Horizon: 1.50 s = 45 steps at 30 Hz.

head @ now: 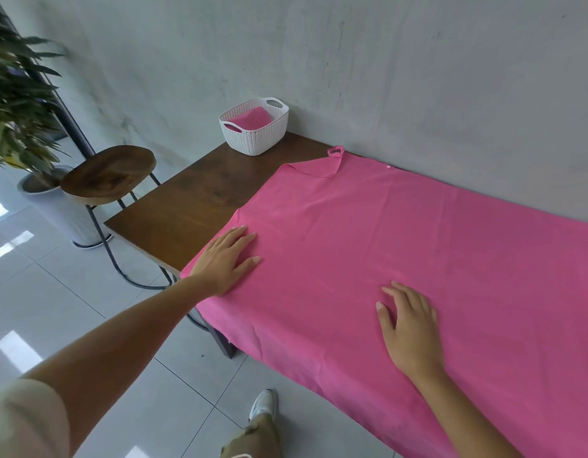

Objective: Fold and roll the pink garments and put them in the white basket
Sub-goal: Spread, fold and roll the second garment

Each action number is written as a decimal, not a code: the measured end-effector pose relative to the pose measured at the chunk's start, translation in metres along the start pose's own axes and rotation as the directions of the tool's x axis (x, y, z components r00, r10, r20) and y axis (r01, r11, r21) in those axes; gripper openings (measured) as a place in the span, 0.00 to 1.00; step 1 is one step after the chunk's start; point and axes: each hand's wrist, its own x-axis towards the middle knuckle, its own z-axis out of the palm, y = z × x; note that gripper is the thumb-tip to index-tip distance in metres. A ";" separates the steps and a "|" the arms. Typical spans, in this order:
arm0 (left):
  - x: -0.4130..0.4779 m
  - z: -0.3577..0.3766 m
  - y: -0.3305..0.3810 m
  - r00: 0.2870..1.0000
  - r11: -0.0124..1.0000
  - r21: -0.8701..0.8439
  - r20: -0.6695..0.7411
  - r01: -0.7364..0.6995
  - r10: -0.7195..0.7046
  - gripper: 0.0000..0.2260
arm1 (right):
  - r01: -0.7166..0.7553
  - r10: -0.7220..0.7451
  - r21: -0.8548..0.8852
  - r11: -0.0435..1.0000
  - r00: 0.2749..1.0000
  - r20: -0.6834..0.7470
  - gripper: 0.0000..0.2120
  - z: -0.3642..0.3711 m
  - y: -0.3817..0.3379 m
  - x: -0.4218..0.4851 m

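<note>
Left hand (225, 259), right hand (410, 325) flat, fingers spread on pink garment (401, 242); overhang at counter (187, 200) front edge may drag it off.

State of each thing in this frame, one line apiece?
Pink cloth: spread flat on the table, far corner folded over.
White basket: upright, holds one folded pink piece.
Left hand: flat, pressing the cloth's left edge.
Right hand: fingers spread, resting on the cloth.
</note>
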 end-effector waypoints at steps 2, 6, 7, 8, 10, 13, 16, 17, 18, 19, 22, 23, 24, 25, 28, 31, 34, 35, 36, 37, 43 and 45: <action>0.006 -0.002 0.000 1.000 1.000 0.014 -0.001 -0.021 0.021 0.36 | -0.002 0.002 -0.004 1.000 1.000 0.007 0.16 0.000 0.000 0.000; 0.021 -0.004 0.000 0.998 0.998 0.046 -0.024 -0.052 0.054 0.33 | -0.021 0.021 -0.005 1.000 1.000 0.021 0.15 -0.001 -0.001 -0.001; 0.026 -0.005 -0.001 0.998 0.998 0.035 -0.033 -0.057 0.058 0.33 | -0.026 0.026 -0.004 1.000 0.999 0.021 0.16 -0.001 -0.001 -0.001; 0.032 -0.007 0.000 0.997 0.998 0.019 -0.038 -0.060 0.061 0.32 | -0.029 0.029 -0.003 1.000 0.999 0.022 0.17 0.000 -0.002 -0.001; 0.048 -0.011 0.001 0.997 0.997 -0.004 -0.033 -0.074 0.074 0.32 | -0.036 0.035 0.003 0.999 0.999 0.024 0.19 0.000 -0.002 -0.002; 0.079 -0.018 0.005 0.994 0.994 -0.009 -0.015 -0.108 0.108 0.34 | -0.038 0.038 0.006 0.999 0.999 0.019 0.21 0.001 -0.003 0.002; 0.116 -0.024 0.008 0.991 0.991 -0.016 0.011 -0.136 0.137 0.35 | -0.063 0.063 0.004 0.998 0.998 0.015 0.16 0.001 -0.009 0.015; 0.130 -0.025 0.009 0.989 0.989 -0.014 0.027 -0.144 0.145 0.36 | -0.078 0.078 0.010 0.997 0.997 0.012 0.14 0.002 -0.011 0.020; 0.143 -0.025 0.010 0.987 0.988 -0.010 0.046 -0.154 0.154 0.37 | -0.092 0.092 0.014 0.996 0.996 0.008 0.14 0.003 -0.014 0.026; 0.157 -0.026 0.012 0.984 0.986 -0.004 0.065 -0.165 0.165 0.38 | -0.108 0.108 0.016 0.994 0.994 0.004 0.15 0.004 -0.017 0.033; 0.197 -0.026 0.015 0.972 0.979 0.019 0.118 -0.205 0.202 0.41 | -0.161 0.161 0.015 0.987 0.987 -0.016 0.14 0.011 -0.024 0.053; 0.210 -0.025 0.016 0.968 0.975 0.020 0.127 -0.222 0.218 0.43 | -0.173 0.174 0.017 0.985 0.985 -0.020 0.14 0.013 -0.025 0.060; 0.220 -0.025 0.017 0.963 0.971 0.018 0.133 -0.238 0.234 0.46 | -0.181 0.181 0.019 0.983 0.983 -0.018 0.14 0.015 -0.027 0.067; 0.232 -0.024 0.018 0.958 0.967 0.014 0.141 -0.256 0.251 0.50 | -0.194 0.194 0.020 0.981 0.981 -0.017 0.14 0.017 -0.030 0.074; 0.261 -0.018 0.020 0.940 0.950 0.003 0.143 -0.312 0.308 0.53 | -0.227 0.227 0.036 0.973 0.974 -0.005 0.14 0.024 -0.040 0.100; 0.283 -0.009 0.021 0.921 0.933 -0.010 0.151 -0.361 0.358 0.50 | -0.236 0.236 0.053 0.970 0.972 0.017 0.14 0.032 -0.050 0.132; 0.296 0.001 0.020 0.918 0.929 -0.033 0.148 -0.368 0.369 0.40 | -0.221 0.218 0.048 0.974 0.974 0.065 0.15 0.039 -0.060 0.174; 0.297 0.005 0.019 0.918 0.927 -0.021 0.133 -0.374 0.374 0.37 | -0.205 0.201 0.031 0.978 0.976 0.087 0.15 0.041 -0.063 0.190; 0.298 0.008 0.018 0.918 0.924 -0.013 0.113 -0.381 0.380 0.34 | -0.186 0.184 0.016 0.982 0.977 0.110 0.15 0.043 -0.066 0.209; 0.298 0.011 0.016 0.918 0.923 -0.014 0.092 -0.385 0.385 0.33 | -0.167 0.165 0.002 0.986 0.978 0.131 0.15 0.044 -0.068 0.228; 0.299 0.017 0.015 0.921 0.922 -0.016 0.052 -0.387 0.387 0.31 | -0.082 0.086 -0.034 0.996 0.980 0.177 0.17 0.054 -0.093 0.349; 0.300 0.016 0.015 0.919 0.921 -0.030 0.058 -0.388 0.389 0.30 | -0.062 0.074 -0.064 0.996 0.976 0.206 0.18 0.058 -0.098 0.385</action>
